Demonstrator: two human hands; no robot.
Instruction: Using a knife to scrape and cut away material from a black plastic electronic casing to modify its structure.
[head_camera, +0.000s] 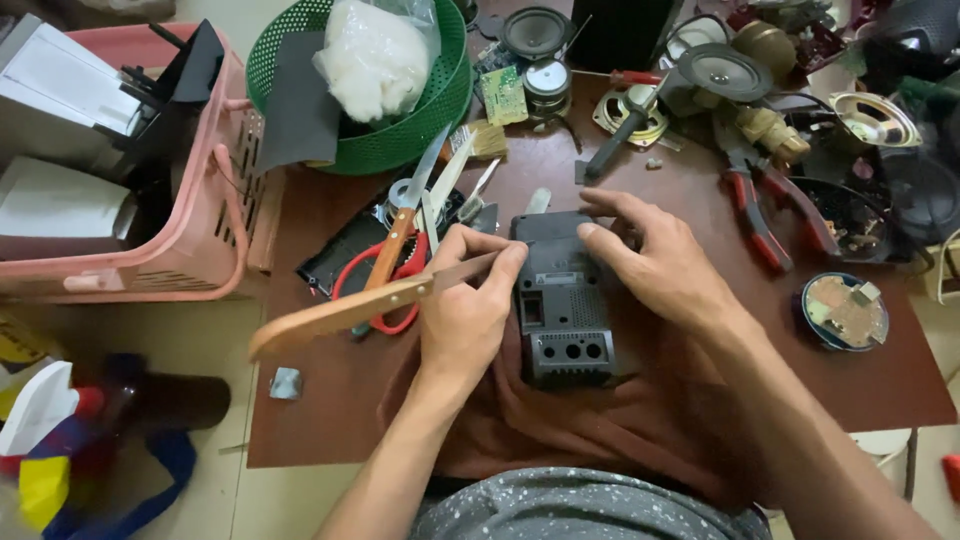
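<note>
A dark grey plastic device casing (562, 298) is seen lying near the middle of a brown work table (880, 385), on a reddish-brown cloth (560, 420) that is draped over the table's near edge. The casing is steadied by the right hand (668, 262), whose fingers are spread loosely over its top right corner; the forefinger and thumb are pressed to the upper edge, and nothing is gripped. A wooden-handled tool (350, 308) is pinched in the closed fingers of the left hand (468, 308), with its narrow end brought against the casing's upper left edge, just under the left fingertips, while the broad pale handle is left sticking out to the left, past the table's edge. The casing is thus bracketed between the two hands, touched on both sides.

Just behind the left hand, red-handled scissors (400, 262) are laid on the table. Red-handled pliers (770, 215) are placed to the right of the right hand, and a round circuit board (845, 310) is set further right. Loudspeaker parts (722, 72) are scattered along the far edge. A green basket (400, 140) and a pink crate (205, 200) are stood at the left.
</note>
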